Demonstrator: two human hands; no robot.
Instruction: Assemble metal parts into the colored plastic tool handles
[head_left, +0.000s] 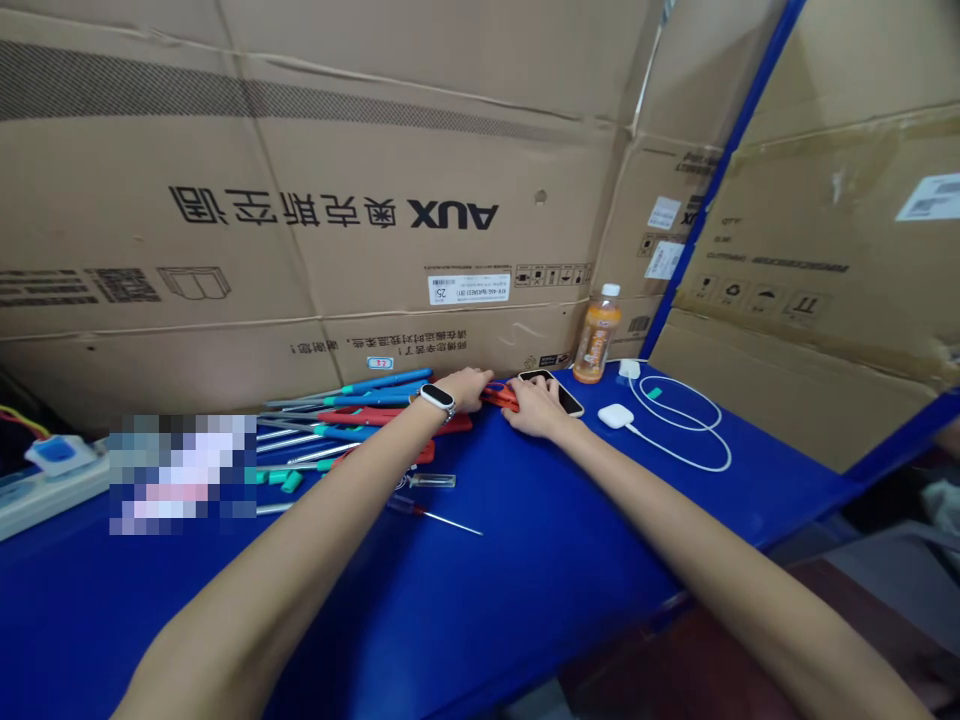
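Note:
Both hands meet around an orange-red object with a dark part [501, 396], near the cardboard at the back of the blue table. My left hand [463, 388], with a wristband [437, 398] above it, has its fingers closed at the object's left end. Against its right end, my right hand [534, 408] is closed with bent fingers. What kind of object it is cannot be made out. A phone [573, 404] lies partly behind my right hand. Left of my hands is a pile of screwdrivers with blue and red handles [390, 382]. A thin screwdriver [450, 522] lies in front.
An orange drink bottle [597, 338] stands at the back right. Beside it a white charger case [615, 415] trails a looped white cable [726, 440]. Small green pieces [291, 482] and a power strip [52, 495] are at left. Cardboard [337, 130] walls the back.

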